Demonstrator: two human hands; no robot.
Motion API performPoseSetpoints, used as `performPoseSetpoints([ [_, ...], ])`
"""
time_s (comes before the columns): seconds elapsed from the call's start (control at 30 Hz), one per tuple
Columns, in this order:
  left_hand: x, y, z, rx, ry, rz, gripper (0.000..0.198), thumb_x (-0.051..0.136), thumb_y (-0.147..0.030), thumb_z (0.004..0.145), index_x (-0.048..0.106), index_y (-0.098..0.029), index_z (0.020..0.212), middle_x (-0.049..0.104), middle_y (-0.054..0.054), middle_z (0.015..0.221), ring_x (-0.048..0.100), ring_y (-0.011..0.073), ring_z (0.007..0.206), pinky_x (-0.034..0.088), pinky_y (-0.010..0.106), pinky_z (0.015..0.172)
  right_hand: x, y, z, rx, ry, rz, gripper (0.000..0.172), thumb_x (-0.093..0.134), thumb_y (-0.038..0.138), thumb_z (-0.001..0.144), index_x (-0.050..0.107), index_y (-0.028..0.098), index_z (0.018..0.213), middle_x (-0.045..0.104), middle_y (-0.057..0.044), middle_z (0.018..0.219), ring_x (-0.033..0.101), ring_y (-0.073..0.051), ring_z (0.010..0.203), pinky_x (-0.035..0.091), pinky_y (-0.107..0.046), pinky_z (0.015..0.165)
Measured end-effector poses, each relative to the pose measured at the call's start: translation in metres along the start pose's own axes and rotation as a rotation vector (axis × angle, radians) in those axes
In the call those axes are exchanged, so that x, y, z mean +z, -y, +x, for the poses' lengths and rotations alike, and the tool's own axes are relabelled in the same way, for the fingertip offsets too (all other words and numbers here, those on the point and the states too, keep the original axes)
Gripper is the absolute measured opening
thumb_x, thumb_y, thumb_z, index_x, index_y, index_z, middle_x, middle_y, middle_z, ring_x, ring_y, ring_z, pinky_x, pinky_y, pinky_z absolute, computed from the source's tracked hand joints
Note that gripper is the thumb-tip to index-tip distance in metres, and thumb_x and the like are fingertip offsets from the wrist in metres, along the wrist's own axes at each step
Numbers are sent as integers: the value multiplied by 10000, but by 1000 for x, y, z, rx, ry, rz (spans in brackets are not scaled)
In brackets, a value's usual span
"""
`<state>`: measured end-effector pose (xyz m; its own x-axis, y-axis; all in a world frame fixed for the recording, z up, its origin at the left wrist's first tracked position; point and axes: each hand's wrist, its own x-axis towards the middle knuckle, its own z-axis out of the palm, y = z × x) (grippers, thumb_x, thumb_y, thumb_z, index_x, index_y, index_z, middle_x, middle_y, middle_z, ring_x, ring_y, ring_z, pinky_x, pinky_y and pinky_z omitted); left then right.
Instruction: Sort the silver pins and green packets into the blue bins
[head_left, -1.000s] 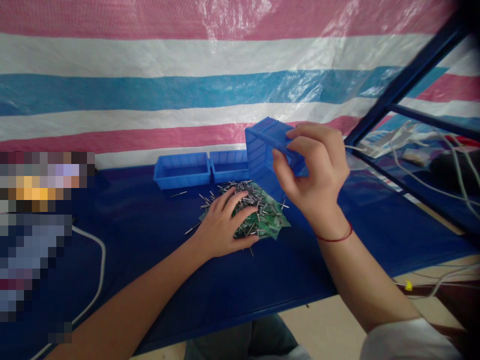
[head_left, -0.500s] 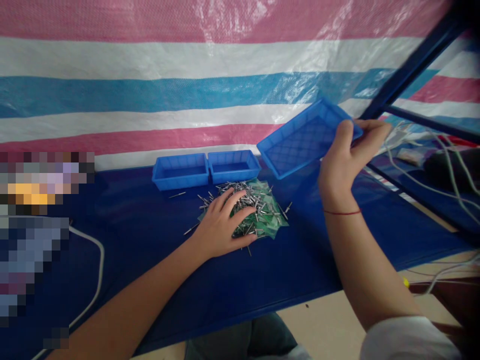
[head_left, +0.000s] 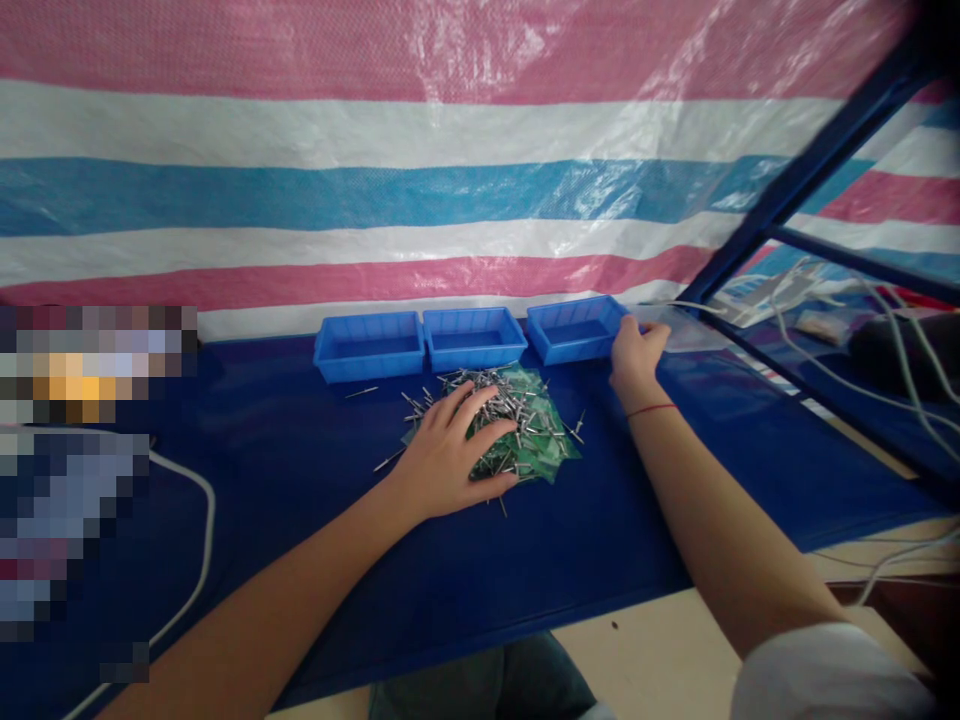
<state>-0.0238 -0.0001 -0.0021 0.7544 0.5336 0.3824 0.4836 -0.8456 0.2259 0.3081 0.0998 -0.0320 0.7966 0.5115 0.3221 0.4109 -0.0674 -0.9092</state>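
Observation:
My left hand [head_left: 454, 450] lies with fingers spread on a heap of thin silvery rivets [head_left: 517, 405], mixed with torn green plastic pieces [head_left: 551, 440]. My right hand [head_left: 639, 352] grips the right end of a blue plastic bin [head_left: 574, 330], which is down at table level near the back. To its left stand two more blue bins, a middle one [head_left: 476, 350] and a left one [head_left: 371, 360], side by side with their insides showing bare. Part of my right hand's grip is hidden behind the bin's end.
A dark blue table [head_left: 300, 520] carries everything. Striped plastic sheeting [head_left: 375, 195] hangs behind it. A blue metal frame [head_left: 795, 190] and white cables [head_left: 817, 370] are at the right; another white cable [head_left: 208, 520] runs at the left beside a pixelated area.
My right hand has lowered the tilted bin to the table, to the right of the other two. My left hand stays on the rivet heap. The view has shifted slightly.

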Motion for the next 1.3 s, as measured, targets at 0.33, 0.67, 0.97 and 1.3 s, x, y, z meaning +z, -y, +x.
performPoseSetpoints([
  [0.33,1,1,-1,-6,14,-4,542,516,-561,858,526,-242,1297,314,130,1503,215,374,1405,295,585,1081,4,-10,-5,35,-56,-185,259,577,411,744,418,209,783,557,-77,828,563,-265,869,408,-421,874],
  [0.67,0,0,0,-7,11,-4,534,507,-563,864,538,-239,1287,330,137,1491,234,374,1396,301,580,1079,2,-5,-12,-11,-19,-210,349,610,491,718,458,193,815,562,-73,814,555,-251,839,419,-405,847],
  [0.97,3,2,-2,6,-37,5,530,492,-560,875,522,-246,1301,405,134,1410,264,359,1380,291,561,1091,-5,15,-20,-127,-71,-224,383,607,463,757,479,162,955,557,-121,975,529,-281,986,332,-475,965],
  [1.3,7,2,-2,-176,-148,5,562,504,-498,885,434,-170,1336,422,177,1364,376,325,1311,345,504,1074,-22,87,-143,-903,587,85,366,595,353,829,509,186,1142,597,-111,1114,546,-250,1058,446,-429,899],
])
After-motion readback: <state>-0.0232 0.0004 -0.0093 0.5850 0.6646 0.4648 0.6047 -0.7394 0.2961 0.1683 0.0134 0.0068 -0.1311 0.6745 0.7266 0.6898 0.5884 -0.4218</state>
